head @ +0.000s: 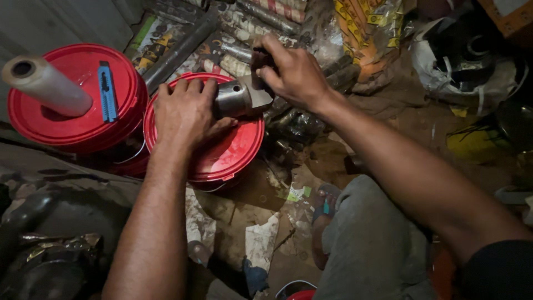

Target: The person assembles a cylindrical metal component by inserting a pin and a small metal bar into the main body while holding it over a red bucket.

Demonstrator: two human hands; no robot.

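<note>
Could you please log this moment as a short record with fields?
left hand: grips a metal cylinder lying on a red bucket lid
right hand: presses a dark piece onto the cylinder's end, fingers curled over it
second red lid: carries a film roll and a blue utility knife
floor: dirt with scraps of paper

You work in dim, warm light that falls brightest on the red bucket lids and glints off the metal cylinder. Below the lids, deep shadow swallows detail; the corners darken and soften.
</note>
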